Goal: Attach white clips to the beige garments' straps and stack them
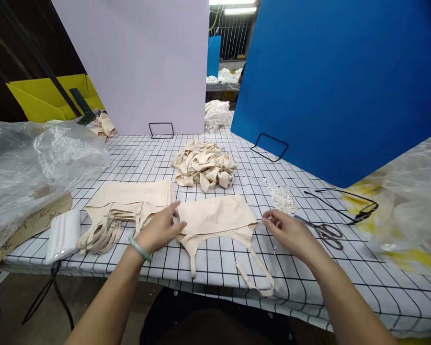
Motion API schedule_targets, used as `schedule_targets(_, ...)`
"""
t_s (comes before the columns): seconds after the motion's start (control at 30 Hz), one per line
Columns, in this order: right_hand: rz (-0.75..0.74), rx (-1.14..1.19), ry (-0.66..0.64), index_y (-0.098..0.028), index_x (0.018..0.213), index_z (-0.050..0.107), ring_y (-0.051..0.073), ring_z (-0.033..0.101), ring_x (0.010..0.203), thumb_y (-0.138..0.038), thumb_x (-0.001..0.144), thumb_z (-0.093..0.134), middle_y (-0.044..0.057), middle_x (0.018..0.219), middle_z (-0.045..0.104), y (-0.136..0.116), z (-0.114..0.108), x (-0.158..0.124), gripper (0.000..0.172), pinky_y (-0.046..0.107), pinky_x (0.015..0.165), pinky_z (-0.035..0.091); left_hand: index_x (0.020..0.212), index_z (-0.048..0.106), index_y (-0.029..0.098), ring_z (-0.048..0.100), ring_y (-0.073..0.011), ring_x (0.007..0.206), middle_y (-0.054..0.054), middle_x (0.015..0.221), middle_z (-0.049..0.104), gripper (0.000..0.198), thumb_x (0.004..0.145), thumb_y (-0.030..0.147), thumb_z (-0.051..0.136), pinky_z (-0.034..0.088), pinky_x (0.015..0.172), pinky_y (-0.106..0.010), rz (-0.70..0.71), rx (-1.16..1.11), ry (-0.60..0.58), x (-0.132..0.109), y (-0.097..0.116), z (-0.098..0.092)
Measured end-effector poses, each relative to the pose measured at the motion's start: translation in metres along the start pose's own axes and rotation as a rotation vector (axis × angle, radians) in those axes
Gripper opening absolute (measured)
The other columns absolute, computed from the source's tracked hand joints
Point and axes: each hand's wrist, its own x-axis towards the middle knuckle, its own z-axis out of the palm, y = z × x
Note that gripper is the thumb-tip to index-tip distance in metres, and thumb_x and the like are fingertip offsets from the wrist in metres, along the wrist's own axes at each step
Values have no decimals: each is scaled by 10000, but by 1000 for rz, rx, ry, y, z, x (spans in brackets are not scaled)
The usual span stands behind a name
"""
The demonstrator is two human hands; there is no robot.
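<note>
A beige camisole-like garment point(215, 215) lies flat in front of me, its straps toward the table's front edge. One strap point(260, 270) loops to the right. At the garment's left edge is my left hand point(161, 227), thumb and forefinger apart, with a green bangle on the wrist. My right hand point(290, 232) hovers just off the garment's right side, fingers curled and pressed together; whatever is in them, if anything, is hidden. To the left lies a stack of similar folded garments point(129, 194), with its straps point(104, 235) bunched, partly behind my left hand.
A heap of crumpled beige garments point(204, 165) sits farther back. Near my right hand are small white scraps point(283, 199), scissors point(328, 232) and eyeglasses point(359, 215). A white power bank point(62, 237) with a cable lies left. Lilac point(147, 62) and blue point(326, 81) panels stand behind.
</note>
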Motion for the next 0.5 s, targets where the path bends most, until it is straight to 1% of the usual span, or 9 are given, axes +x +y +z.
schedule_targets(0.07, 38, -3, 117, -229, 875, 636, 215, 587, 717, -437, 843, 506, 66, 880, 656, -12, 9, 28, 248, 304, 571, 405, 1448, 366, 101, 600, -286, 1115, -192, 1258, 601, 598, 927, 372, 481, 484, 930, -425, -43, 171, 96, 21, 6, 1)
schedule_targets(0.13, 70, 2, 144, -206, 769, 613, 236, 570, 819, -400, 762, 593, 85, 892, 633, -24, 22, 52, 195, 313, 634, 408, 1367, 454, 96, 544, -331, 1202, -225, 1297, 578, 521, 882, 271, 532, 441, 973, -483, -47, 312, 85, 42, 13, 6)
schedule_targets(0.17, 73, 15, 127, -204, 708, 587, 232, 561, 814, -373, 723, 623, 77, 846, 621, -28, 27, 59, 174, 309, 639, 406, 1287, 525, 112, 549, -342, 1190, -216, 1261, 606, 455, 847, 223, 560, 432, 972, -503, -37, 348, 54, 50, 14, 8)
schedule_targets(0.23, 54, 52, 63, -211, 638, 529, 194, 539, 711, -334, 696, 622, 31, 714, 582, -31, 31, 63, 165, 286, 600, 396, 1043, 639, 154, 599, -334, 1090, -159, 1095, 687, 268, 780, 154, 590, 437, 947, -508, -9, 364, -9, 60, 15, 9)
schedule_targets(0.3, 21, 151, 11, -220, 665, 494, 152, 499, 603, -343, 733, 573, -16, 633, 536, -26, 29, 56, 162, 261, 549, 382, 846, 646, 180, 635, -296, 975, -103, 936, 710, 124, 754, 130, 579, 469, 892, -450, 21, 367, -49, 65, 13, 4)
schedule_targets(0.33, 8, 230, 3, -222, 699, 485, 143, 492, 581, -360, 757, 551, -27, 628, 529, -22, 26, 52, 163, 253, 536, 381, 808, 637, 187, 641, -279, 933, -89, 902, 706, 101, 753, 133, 572, 485, 850, -414, 32, 365, -55, 67, 11, 1)
schedule_targets(0.37, 5, 300, 15, -224, 739, 480, 141, 497, 580, -377, 775, 534, -30, 640, 533, -18, 23, 48, 166, 251, 534, 387, 806, 632, 190, 641, -267, 913, -84, 903, 700, 99, 758, 139, 562, 495, 812, -384, 40, 364, -48, 70, 11, -3)
schedule_targets(0.43, 35, 365, 77, -220, 818, 494, 155, 529, 605, -381, 770, 546, -14, 691, 563, -11, 17, 45, 176, 267, 551, 414, 893, 634, 184, 631, -267, 948, -103, 985, 681, 162, 779, 131, 533, 501, 783, -365, 42, 370, -1, 75, 12, -6)
schedule_targets(0.5, 96, 306, 160, -208, 916, 527, 182, 561, 661, -342, 732, 590, 20, 783, 599, -6, 12, 44, 236, 306, 601, 444, 1052, 616, 166, 586, -305, 1076, -146, 1148, 630, 294, 790, 93, 503, 496, 841, -415, 42, 392, 63, 77, 15, -3)
